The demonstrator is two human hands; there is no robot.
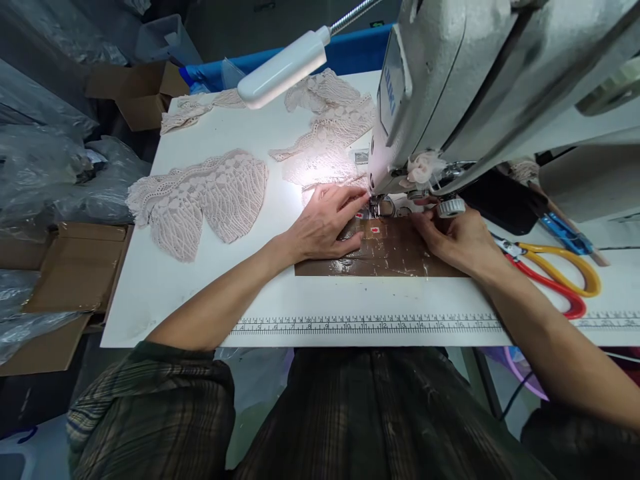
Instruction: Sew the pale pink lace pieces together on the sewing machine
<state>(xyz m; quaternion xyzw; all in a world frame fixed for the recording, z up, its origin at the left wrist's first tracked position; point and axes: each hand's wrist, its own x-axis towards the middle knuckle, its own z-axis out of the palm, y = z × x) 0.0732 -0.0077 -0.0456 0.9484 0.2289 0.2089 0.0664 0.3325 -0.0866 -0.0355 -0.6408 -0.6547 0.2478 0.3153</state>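
Note:
My left hand (327,223) lies flat on the table just left of the needle of a grey-white sewing machine (480,80), fingers spread and pressing on pale lace (325,170) fed under the presser foot (381,207). My right hand (453,237) rests to the right of the needle on the brown taped patch (385,260), fingers curled toward the foot. Whether it pinches anything is hidden by the machine head. A small bit of pale fabric (423,170) clings to the machine's underside.
Lace pieces lie on the white table: a big one (210,197) at left, others (330,110) at the back. A white lamp (283,67) hangs over them. Scissors with yellow and red handles (555,277) lie to the right. A ruler strip (370,325) runs along the front edge. Cardboard boxes (75,267) stand at left.

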